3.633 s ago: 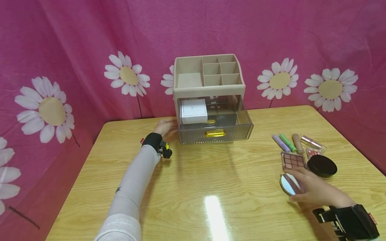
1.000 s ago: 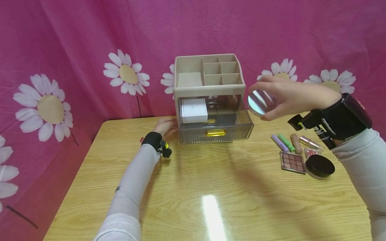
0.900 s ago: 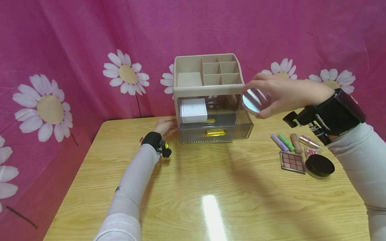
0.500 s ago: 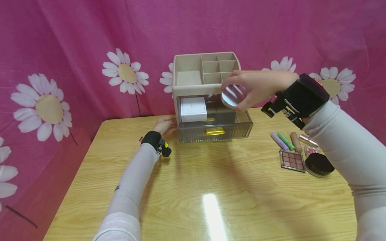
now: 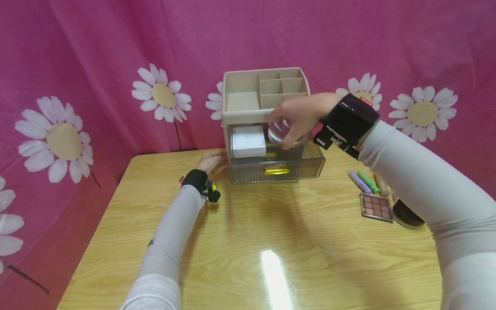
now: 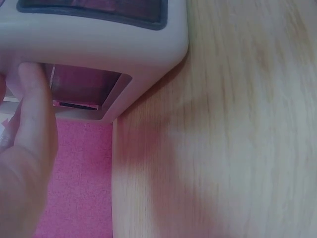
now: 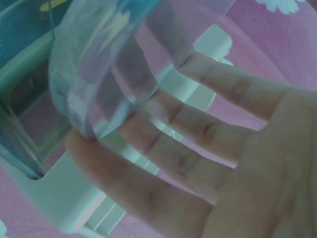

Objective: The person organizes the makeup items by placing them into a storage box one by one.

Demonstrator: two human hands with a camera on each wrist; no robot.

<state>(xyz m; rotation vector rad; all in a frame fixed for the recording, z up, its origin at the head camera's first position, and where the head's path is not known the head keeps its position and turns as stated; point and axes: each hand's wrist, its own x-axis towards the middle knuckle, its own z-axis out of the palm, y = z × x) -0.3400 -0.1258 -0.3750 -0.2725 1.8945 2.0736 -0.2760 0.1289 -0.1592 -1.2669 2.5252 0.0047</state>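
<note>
My right hand pinches a round compact with a shiny, mirror-like top, holding it over the right part of a pulled-out smoky clear drawer. In the right wrist view the fingers spread along the rim of the compact. The drawer has a gold handle and belongs to a beige makeup organizer. Inside it on the left sits a white box. My left hand rests against the organizer's left side; in the left wrist view, its fingers lie at a side opening.
On the table's right are a purple tube, a green tube, a brown tube, an eyeshadow palette and a black round jar, partly behind my right sleeve. Divided compartments top the organizer. A pink flowered curtain hangs behind.
My right hand picked the compact up from beside the palette and carried it left to over the drawer, lowering and tilting it flatter. The left hand and drawer have stayed put.
</note>
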